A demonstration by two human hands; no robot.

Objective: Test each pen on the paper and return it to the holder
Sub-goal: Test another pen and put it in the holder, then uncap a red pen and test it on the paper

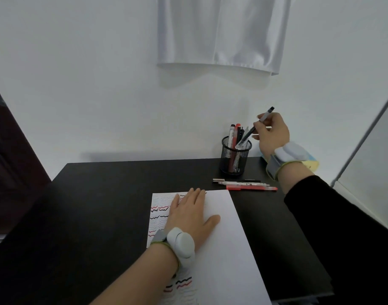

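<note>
Right hand point(273, 133): raised above the far right of the counter, its fingers point(260, 117) pinched round a black pen point(255, 128) near the upper end.
Black pen: tilted, top end pointing up and to the right, lower clear tip sitting at the rim of the holder point(235, 158); whether the tip is already inside the mesh I can't quite tell.
Holder: a black mesh cup standing upright near the back edge of the counter point(113, 194), close to the white wall; several pens point(237, 133) stand in it, red and black ones among them.
Loose pens: three lie side by side on the counter just in front of the holder, a dark one point(237, 180) farthest back, a pale one point(243, 184) in the middle, a red one point(251, 188) nearest the paper point(223, 238).
Paper: a white sheet lying flat on the dark counter, red and black wavy test strokes down its left side.
Left hand point(188, 213): flat on the paper, palm down, fingers spread and gripping nothing, covering part of the strokes.
Wrists: each carries a pale band-mounted device; the right forearm is in a black sleeve point(320, 208).
Wall: a white cloth point(221, 34) hangs above the counter.
</note>
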